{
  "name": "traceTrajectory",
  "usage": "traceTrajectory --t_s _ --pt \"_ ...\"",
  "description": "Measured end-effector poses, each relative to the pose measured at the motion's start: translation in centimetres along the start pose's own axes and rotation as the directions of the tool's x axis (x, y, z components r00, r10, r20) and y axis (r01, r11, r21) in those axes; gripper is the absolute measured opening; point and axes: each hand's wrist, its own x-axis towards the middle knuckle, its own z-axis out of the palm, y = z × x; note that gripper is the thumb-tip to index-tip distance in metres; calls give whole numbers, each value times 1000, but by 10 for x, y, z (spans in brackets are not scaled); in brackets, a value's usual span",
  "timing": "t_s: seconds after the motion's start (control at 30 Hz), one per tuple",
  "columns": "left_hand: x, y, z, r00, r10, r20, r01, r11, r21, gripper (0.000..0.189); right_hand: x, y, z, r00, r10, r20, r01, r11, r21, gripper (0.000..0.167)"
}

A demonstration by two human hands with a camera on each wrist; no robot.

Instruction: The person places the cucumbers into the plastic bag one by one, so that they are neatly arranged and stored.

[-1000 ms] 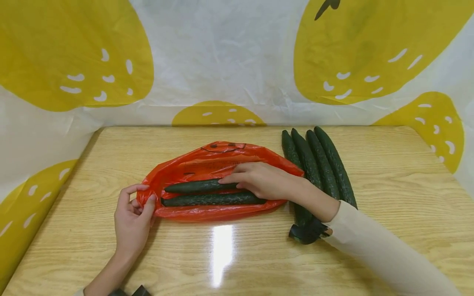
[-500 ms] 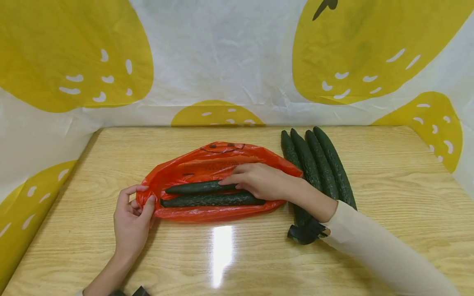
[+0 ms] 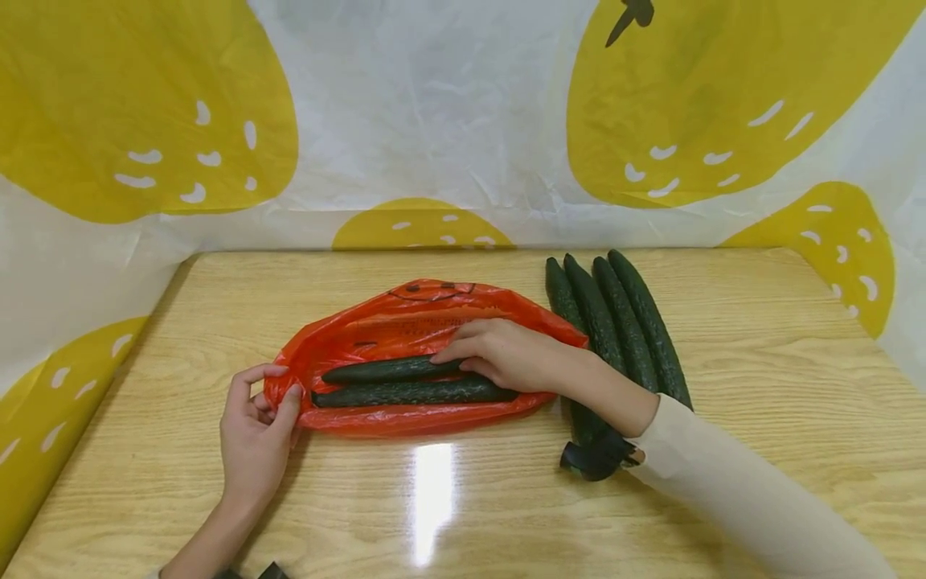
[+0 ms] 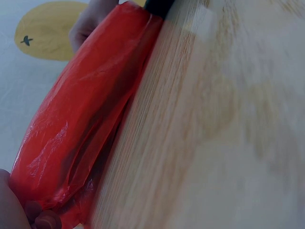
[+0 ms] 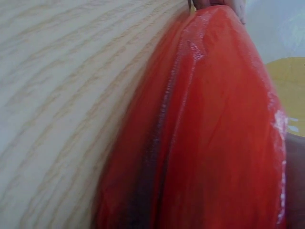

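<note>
The red bag (image 3: pixel 434 420) gapes on the table (image 3: pixel 325 515), its end pinched by the left hand (image 3: pixel 255 434), I'd guess to steady the mouth. Inside it, the right hand (image 3: pixel 510 354) grips the rear cucumber (image 3: pixel 383 370), behind the front cucumber (image 3: pixel 412 393). The head view shows the bag's inside; the right wrist view, mostly its outside.

Red bag (image 3: pixel 419 420), dark green cucumbers (image 3: pixel 419 392), wood-grained tabletop (image 3: pixel 781 362), yellow-patterned white backdrop (image 3: pixel 434 121).

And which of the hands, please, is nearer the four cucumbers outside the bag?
Right: the right hand is just left of the four cucumbers; the left hand, farther left, pinches the bag.
</note>
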Motion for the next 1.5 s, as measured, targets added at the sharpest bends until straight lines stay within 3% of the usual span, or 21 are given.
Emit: traceTrajectory --t_s 0.23,0.8,1.23,1.5 --pt "-2 -1 -1 1000 -21 -6 21 1000 21 29 1 -1 -1 1000 -8 15 8 1000 -6 29" --pt "-2 2 -2 1000 5 7 -6 999 32 29 3 -8 -7 1000 -7 16 8 998 -61 28" --pt "-1 2 -1 1000 -19 -3 19 1000 3 29 0 -9 -12 1000 -14 -3 14 1000 20 29" --pt "0 1 0 1000 -6 1 6 1000 -12 29 -4 -7 -16 997 -51 -62 52 998 28 30"
